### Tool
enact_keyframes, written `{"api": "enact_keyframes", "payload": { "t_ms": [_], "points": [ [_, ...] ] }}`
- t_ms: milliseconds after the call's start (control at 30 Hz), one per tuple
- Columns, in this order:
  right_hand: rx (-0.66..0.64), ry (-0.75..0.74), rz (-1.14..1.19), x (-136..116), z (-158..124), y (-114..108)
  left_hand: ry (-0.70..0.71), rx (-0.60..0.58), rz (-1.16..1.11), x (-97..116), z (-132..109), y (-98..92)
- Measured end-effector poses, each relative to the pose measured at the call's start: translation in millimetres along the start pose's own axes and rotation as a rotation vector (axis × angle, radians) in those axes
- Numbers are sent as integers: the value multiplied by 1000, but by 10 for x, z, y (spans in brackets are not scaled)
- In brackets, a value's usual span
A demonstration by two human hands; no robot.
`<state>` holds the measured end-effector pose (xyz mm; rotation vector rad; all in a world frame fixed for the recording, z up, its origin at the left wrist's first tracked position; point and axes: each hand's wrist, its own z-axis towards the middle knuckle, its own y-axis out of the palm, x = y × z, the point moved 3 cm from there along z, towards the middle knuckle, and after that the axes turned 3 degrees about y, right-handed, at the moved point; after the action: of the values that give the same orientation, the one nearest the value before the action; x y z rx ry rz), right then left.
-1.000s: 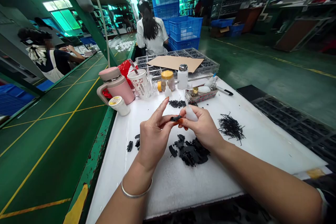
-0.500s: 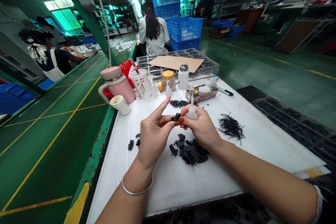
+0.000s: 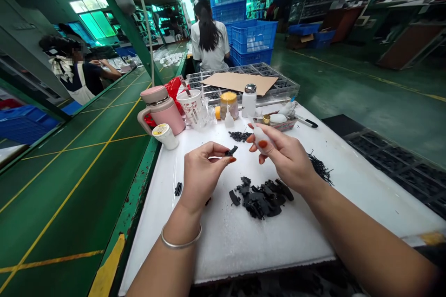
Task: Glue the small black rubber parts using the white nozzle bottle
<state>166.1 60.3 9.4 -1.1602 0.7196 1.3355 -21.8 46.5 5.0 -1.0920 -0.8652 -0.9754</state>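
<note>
Between thumb and fingers, my left hand (image 3: 204, 167) pinches a small black plastic part (image 3: 231, 151). My right hand (image 3: 287, 155) is closed around a small white squeeze bottle (image 3: 260, 138) with a thin nozzle, tilted toward the upper left. A gap separates the two hands. Below them on the white work surface (image 3: 240, 250) lies a heap of curved black plastic parts (image 3: 263, 197). Past my hands is a pile of tiny black pieces (image 3: 239, 136). Thin black pins (image 3: 319, 168) lie partly hidden behind my right hand. One more black part (image 3: 178, 189) rests left of my left wrist.
A pink thermos (image 3: 163, 111), a patterned cup (image 3: 191, 106), a white tub (image 3: 165, 136), a yellow-lidded jar (image 3: 229, 104) and a metal-topped white bottle (image 3: 249, 101) line the far side. Left runs a green conveyor belt (image 3: 80, 185). Two co-workers sit farther off.
My hands have moved apart. The right one has gone right with the squeeze bottle, now tilted; the left one still holds the black part, its raised index finger now bent down. The view has shifted slightly.
</note>
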Motion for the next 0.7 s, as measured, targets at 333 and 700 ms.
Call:
{"api": "enact_keyframes", "payload": {
  "t_ms": [333,700],
  "points": [
    [267,-160,34,-174,-44,-159,-54,-27,-54,-26,39,-46],
    [287,-253,-5,-163,-88,-122,-30,-30,38,-26,9,-30]
  ]
}}
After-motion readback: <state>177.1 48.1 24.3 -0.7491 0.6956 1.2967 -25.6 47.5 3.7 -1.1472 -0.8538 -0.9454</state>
